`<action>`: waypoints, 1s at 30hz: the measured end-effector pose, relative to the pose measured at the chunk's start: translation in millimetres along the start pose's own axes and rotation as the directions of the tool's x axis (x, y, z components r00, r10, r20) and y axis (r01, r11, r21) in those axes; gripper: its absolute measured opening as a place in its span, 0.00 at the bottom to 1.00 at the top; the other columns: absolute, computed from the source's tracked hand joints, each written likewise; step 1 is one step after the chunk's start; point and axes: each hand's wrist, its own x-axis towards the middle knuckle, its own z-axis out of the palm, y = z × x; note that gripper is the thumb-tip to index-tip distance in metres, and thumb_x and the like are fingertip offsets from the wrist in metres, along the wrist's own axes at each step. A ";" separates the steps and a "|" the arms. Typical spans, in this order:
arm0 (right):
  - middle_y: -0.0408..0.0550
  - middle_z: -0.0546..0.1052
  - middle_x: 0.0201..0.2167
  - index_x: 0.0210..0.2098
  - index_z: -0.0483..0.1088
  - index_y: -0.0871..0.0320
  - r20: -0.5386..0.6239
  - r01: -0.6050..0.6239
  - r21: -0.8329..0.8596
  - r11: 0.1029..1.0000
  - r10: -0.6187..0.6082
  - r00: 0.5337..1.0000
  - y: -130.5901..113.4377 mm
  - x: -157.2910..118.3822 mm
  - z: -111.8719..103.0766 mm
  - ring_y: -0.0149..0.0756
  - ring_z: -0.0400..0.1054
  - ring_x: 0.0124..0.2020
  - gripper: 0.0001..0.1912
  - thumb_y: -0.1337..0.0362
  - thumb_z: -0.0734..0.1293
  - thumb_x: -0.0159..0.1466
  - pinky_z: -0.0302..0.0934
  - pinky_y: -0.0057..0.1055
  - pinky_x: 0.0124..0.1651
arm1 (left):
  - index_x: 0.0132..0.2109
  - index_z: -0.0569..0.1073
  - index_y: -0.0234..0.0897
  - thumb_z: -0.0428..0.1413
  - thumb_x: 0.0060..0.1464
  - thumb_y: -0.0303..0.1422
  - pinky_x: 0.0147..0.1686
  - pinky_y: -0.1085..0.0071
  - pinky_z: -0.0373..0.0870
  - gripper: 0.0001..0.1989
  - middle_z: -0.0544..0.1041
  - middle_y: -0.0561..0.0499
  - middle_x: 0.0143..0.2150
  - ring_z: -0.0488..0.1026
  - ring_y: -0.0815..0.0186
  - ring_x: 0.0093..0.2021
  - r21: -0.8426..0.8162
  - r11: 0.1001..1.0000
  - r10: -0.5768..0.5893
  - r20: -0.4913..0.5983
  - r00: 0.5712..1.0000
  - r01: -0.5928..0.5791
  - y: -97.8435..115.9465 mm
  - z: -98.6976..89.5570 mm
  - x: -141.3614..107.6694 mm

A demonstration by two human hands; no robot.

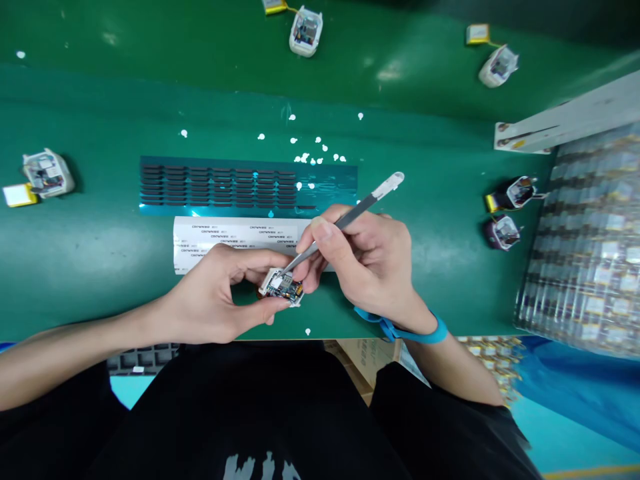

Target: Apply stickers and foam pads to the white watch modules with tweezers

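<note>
My left hand pinches a small white watch housing by its edges, over the front of the green table. Its open face shows a circuit board with a white patch on it. Held like a pen in my right hand are grey metal tweezers, slanting up to the right. Their tip touches or hovers just over the board near the white patch; I cannot tell which. Behind my hands lies a white printed backing sheet, partly covered by them. Beyond it is a blue film sheet with rows of dark strips.
Small white round stickers are scattered past the film. Another open housing with a battery sits far left, more at the back. Two dark housings stand right, beside stacked clear trays and a white bar.
</note>
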 end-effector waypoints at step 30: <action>0.45 0.85 0.41 0.37 0.79 0.54 0.073 0.321 -0.603 0.731 -0.349 0.934 3.1 18.8 -66.0 0.34 0.80 0.39 0.15 0.57 0.64 0.76 0.74 0.32 0.44 | 0.48 0.66 0.38 0.49 0.68 0.25 0.68 0.44 0.64 0.05 0.76 0.38 0.65 0.66 0.48 0.72 0.815 0.469 0.412 0.140 0.900 -0.341 -18.1 -30.8 13.7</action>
